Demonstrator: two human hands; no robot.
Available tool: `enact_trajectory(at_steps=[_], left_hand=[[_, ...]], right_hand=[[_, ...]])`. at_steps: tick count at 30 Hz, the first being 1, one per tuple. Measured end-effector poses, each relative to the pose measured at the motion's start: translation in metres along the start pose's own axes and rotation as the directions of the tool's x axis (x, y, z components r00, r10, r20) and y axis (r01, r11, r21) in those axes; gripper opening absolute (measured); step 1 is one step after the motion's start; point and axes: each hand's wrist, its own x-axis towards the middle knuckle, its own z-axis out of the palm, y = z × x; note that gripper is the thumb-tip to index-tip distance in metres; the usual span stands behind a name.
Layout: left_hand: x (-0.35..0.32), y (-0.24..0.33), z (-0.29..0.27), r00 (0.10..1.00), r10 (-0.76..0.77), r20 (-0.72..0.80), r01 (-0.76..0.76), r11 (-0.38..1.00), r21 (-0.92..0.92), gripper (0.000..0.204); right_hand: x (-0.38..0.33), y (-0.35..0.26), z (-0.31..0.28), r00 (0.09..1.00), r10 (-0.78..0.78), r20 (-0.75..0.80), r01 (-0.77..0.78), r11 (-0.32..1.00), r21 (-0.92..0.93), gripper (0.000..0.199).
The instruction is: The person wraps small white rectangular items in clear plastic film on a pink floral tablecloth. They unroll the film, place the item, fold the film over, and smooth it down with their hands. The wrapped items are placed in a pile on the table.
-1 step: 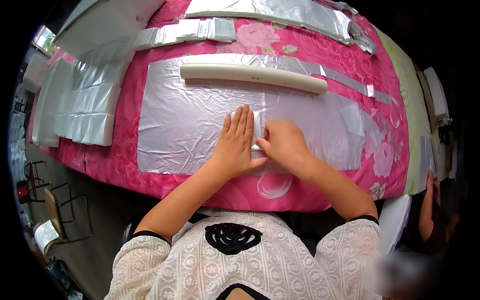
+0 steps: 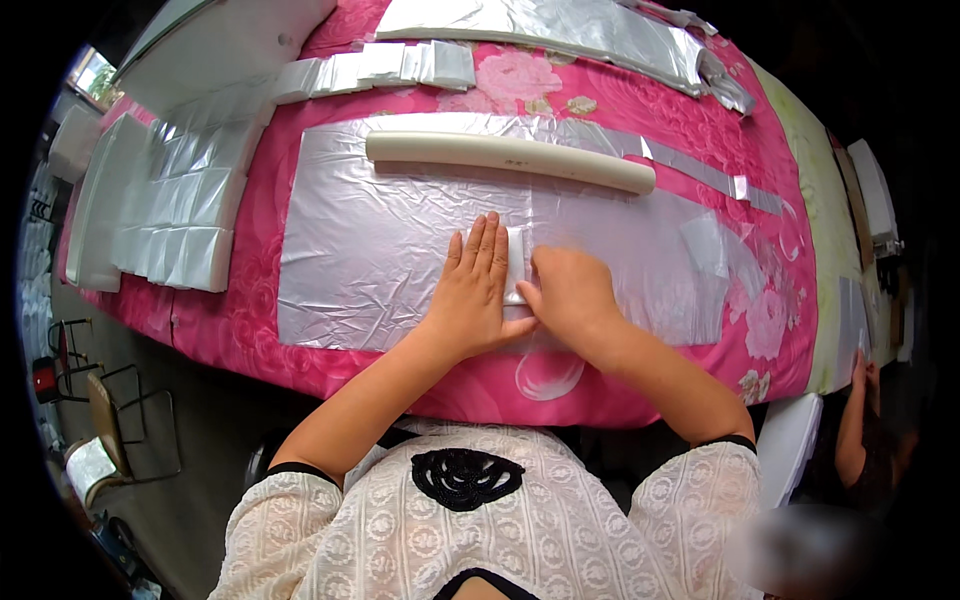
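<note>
My left hand [image 2: 468, 290] lies flat, fingers stretched forward and thumb out to the right. It presses on a narrow folded packet of white plastic film [image 2: 515, 265], whose right edge shows beside the fingers. My right hand [image 2: 578, 295] is closed just right of the packet, knuckles up, its thumb tip at the packet's edge. Whatever its curled fingers hold, if anything, is hidden. Under both hands spreads a wrinkled silvery plastic sheet [image 2: 345, 240]. Beyond them a long cream-coloured bar [image 2: 510, 153] lies across the sheet.
A pink flowered cloth [image 2: 265, 215] covers the table. Rows of folded packets [image 2: 195, 200] stand at left, and more packets [image 2: 430, 65] at the back. A stack of silvery film [image 2: 560, 25] lies at the far edge. Clear film pieces [image 2: 705, 245] lie at right. Another person's arm [image 2: 852, 425] shows far right.
The whole view has shifted very slightly. Both hands keep the same pose at the packet.
</note>
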Motion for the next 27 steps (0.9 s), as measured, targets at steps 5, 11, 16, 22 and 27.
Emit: enact_trajectory(at_steps=[5,11,16,22,27], left_hand=[[-0.025,0.000,-0.024,0.983,-0.075,-0.170,0.026,0.961,-0.275,0.085],[-0.141,-0.008,-0.067,0.897,-0.296,0.330,0.427,0.375,-0.823,0.027],[-0.194,0.006,-0.063,0.462,-0.513,0.724,0.679,-0.321,-0.660,0.023],[-0.194,0.001,-0.053,0.384,-0.542,0.747,0.502,-0.557,-0.662,0.014],[-0.180,-0.005,-0.081,0.650,-0.545,0.530,0.758,0.410,-0.508,0.008]], right_hand=[[0.016,-0.004,0.013,0.878,-0.425,-0.218,0.434,0.901,-0.009,0.037],[0.025,-0.028,0.049,0.939,-0.343,-0.026,0.344,0.933,0.103,0.061],[-0.013,-0.106,0.072,0.905,-0.409,0.117,0.355,0.878,0.321,0.064],[-0.038,-0.148,0.076,0.685,-0.698,0.210,0.523,0.671,0.525,0.058],[-0.018,-0.126,0.062,0.522,-0.836,0.166,0.746,0.542,0.386,0.033]])
